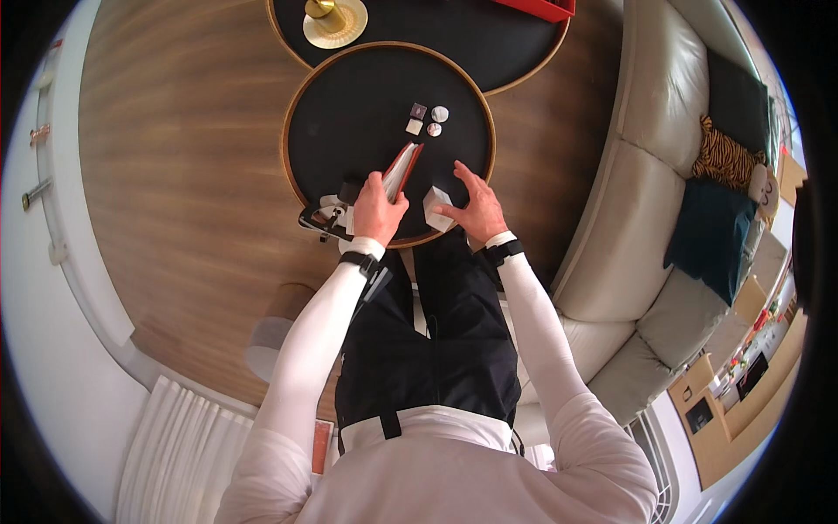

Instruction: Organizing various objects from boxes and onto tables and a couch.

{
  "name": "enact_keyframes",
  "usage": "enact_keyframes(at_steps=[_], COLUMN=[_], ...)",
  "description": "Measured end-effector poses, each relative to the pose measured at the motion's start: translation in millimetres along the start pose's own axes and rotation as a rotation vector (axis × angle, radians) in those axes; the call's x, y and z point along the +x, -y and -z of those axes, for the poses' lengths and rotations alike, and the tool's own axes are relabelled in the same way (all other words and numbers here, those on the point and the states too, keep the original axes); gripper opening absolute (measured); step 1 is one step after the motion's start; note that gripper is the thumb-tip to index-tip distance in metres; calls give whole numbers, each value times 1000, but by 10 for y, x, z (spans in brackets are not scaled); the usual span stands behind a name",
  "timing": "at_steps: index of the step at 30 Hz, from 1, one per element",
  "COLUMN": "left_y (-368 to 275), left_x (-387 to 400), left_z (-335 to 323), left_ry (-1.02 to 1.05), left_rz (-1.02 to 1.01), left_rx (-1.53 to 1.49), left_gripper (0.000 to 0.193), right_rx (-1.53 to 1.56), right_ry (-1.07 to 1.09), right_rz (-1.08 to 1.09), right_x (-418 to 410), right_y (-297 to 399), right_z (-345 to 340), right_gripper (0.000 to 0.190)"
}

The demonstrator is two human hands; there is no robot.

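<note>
My left hand (380, 209) grips a red-covered book (400, 171) with white page edges, tilted above the black round table (347, 111). Close by the table's front edge is a small white box (437, 204). My right hand (481, 204) is beside the box with its fingers spread; the thumb overlaps the box, but whether it touches cannot be told. Beyond the book sit a small dark purple box (418, 110), a small white-topped box (414, 126), a round white item (440, 114) and a smaller round item (434, 130).
White and black objects (332, 213) stand at the front left table edge, partly behind my left hand. A second black table (419, 19) adjoins, bearing a gold vessel (327, 16) on a plate and a red box (546, 8). A pale sofa (599, 229) curves along the right.
</note>
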State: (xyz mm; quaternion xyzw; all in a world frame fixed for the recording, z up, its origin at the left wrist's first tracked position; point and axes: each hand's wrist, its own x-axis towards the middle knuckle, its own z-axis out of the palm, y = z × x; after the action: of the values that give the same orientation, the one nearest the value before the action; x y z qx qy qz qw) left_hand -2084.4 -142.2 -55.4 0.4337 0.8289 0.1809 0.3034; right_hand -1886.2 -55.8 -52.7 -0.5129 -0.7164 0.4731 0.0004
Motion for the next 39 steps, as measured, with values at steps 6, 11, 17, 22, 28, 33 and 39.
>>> enact_keyframes(at_steps=[6, 11, 17, 22, 28, 33, 39], left_y=[-291, -169, -140, -257, -374, -607, -542], left_x=[31, 8, -597, -1226, -1408, -1233, -1060], left_z=[1162, 1432, 1113, 997, 883, 491, -909], left_ry=[334, 352, -118, -141, -258, -300, -359], left_rz=[-107, 178, 204, 421, 430, 404, 445], left_rx=[-408, -1035, -1149, -1266, -1883, -2381, -2643], left_gripper=[52, 64, 71, 67, 52, 41, 52], right_rx=[102, 703, 918, 733, 884, 736, 516], right_ry=[87, 675, 628, 638, 759, 663, 806], right_rz=[257, 9, -156, -117, -223, -279, -88], right_x=[250, 294, 9, -113, -70, 298, 895], right_y=[622, 1075, 1278, 1295, 1383, 1341, 1191], right_z=[578, 644, 388, 174, 408, 794, 1508], right_gripper=[89, 61, 43, 43, 55, 33, 36])
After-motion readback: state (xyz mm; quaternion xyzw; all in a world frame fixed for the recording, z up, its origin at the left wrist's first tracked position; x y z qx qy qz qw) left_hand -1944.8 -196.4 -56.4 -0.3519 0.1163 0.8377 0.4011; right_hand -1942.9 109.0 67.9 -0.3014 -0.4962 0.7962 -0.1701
